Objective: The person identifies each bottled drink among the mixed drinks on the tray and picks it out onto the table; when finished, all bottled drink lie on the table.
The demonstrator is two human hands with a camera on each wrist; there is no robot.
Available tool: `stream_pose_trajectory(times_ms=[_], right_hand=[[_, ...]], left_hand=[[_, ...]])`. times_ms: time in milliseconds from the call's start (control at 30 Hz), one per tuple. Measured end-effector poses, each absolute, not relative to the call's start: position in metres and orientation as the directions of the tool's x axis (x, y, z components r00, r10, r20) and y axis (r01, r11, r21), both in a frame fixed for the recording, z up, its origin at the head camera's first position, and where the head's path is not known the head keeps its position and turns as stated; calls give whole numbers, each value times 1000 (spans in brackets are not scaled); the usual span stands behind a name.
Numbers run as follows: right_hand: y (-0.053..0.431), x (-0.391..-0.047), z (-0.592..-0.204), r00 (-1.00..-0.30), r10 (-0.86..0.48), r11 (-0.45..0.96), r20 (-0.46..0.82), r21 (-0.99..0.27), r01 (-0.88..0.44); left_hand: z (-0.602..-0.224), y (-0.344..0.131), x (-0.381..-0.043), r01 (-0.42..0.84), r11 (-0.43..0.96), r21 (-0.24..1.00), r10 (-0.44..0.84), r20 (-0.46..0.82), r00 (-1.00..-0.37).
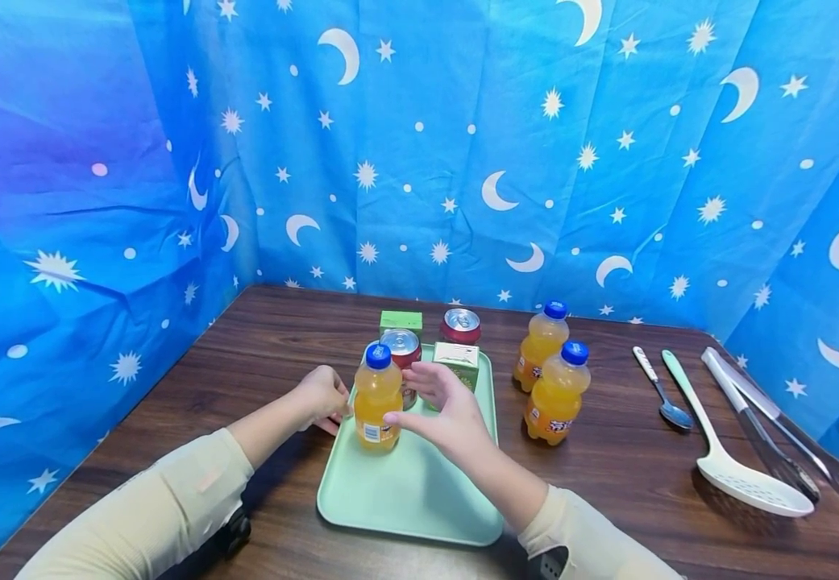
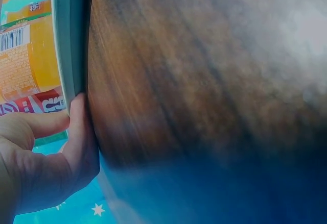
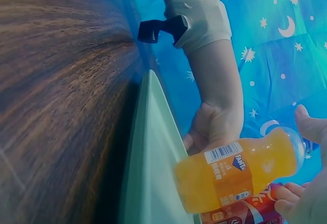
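My left hand (image 1: 323, 396) pinches the left rim of the pale green tray (image 1: 419, 507); in the left wrist view the tray wall (image 2: 71, 40) sits between thumb and finger. Upright on the tray stands an orange soda bottle (image 1: 377, 403) with a blue cap. My right hand (image 1: 451, 415) is beside that bottle, its fingers extended and thumb apart; whether it touches the bottle I cannot tell. Behind the bottle are a red soda can (image 1: 400, 345) and a green box (image 1: 463, 369), the can partly hidden. In the right wrist view, fingers are near the can (image 3: 255, 208).
Another green box (image 1: 400, 320) and red can (image 1: 460, 324) stand toward the tray's far end. Two more orange soda bottles (image 1: 558, 399) are right of the tray. Farther right lie a spoon (image 1: 669, 403), a slotted ladle (image 1: 745, 483) and other long-handled utensils (image 1: 760, 411). A starry blue cloth (image 1: 448, 145) hangs behind.
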State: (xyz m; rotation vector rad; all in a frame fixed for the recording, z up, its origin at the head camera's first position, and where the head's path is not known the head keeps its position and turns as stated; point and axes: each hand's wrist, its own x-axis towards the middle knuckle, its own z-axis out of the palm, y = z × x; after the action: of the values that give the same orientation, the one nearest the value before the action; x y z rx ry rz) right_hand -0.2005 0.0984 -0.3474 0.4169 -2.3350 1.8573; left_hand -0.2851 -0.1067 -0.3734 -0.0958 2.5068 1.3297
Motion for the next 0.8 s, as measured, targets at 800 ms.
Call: stream_pose_trajectory(times_ms=[800], right_hand=[[74, -208, -345, -959, -93, 265, 266, -922, -282]], left_hand=[[-374, -108, -285, -201, 547, 812, 87, -294, -952]])
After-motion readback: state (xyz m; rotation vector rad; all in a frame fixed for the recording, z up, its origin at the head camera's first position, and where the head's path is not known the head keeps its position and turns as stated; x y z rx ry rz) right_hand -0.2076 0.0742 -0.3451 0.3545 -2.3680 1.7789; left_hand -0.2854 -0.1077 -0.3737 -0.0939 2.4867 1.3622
